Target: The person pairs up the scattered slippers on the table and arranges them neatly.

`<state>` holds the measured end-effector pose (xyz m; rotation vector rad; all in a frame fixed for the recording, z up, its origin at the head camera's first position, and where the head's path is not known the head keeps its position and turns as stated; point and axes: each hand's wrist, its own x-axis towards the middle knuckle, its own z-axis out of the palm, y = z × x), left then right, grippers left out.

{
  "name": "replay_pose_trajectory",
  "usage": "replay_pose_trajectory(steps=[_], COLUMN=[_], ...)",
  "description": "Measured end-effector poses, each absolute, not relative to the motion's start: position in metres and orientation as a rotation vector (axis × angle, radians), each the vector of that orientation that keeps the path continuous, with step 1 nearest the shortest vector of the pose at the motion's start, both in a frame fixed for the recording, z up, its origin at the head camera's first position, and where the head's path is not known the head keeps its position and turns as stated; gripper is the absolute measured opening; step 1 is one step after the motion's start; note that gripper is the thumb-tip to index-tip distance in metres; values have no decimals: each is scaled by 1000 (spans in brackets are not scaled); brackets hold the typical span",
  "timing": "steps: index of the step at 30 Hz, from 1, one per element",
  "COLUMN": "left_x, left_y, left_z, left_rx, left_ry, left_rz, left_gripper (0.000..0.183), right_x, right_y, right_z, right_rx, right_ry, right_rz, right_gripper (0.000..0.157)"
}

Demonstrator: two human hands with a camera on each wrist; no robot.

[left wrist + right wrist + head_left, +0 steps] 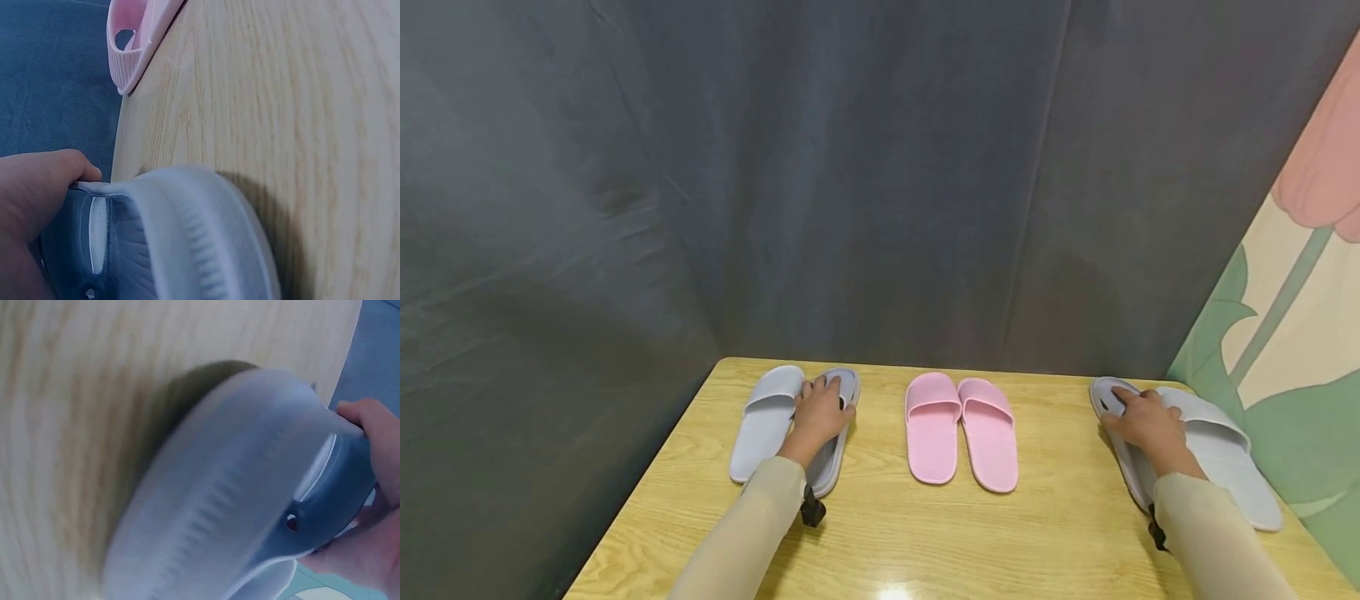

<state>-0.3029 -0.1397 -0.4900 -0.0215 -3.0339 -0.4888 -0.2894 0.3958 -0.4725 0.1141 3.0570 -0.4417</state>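
Note:
My left hand point(820, 412) grips the strap end of a grey slipper point(831, 462) at the table's left. In the left wrist view, the thumb bends over the upper edge of that grey slipper point(206, 231). Close beside it lies a pale blue-grey slipper point(763, 433). At the table's right, my right hand point(1146, 425) holds another grey slipper point(1123, 454) by its strap. Thumb and fingers pinch this grey slipper point(219, 494) from two sides in the right wrist view. A pale grey slipper point(1228, 467) lies just right of it, partly behind the hand.
Two pink slippers point(932, 450) lie side by side at the middle of the wooden table point(940, 550). Dark cloth point(880, 183) hangs behind and to the left. A wall with a painted flower point(1292, 283) borders the right side.

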Motion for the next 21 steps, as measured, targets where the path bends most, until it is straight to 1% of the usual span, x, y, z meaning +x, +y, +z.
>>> replay_pose_trajectory(steps=[9,21], left_x=[-302,-297], left_y=[-143,-141], left_z=[-491,-483], left_rx=[-21,-27], left_ry=[-2990,-2971], left_rz=[-522,-561], left_gripper=[69,69], right_x=[-291,-291], right_y=[384,364], right_z=[-477,-465], right_rx=[193,145], right_ry=[3129,3191], right_rz=[-533,-546], right_gripper=[71,69])
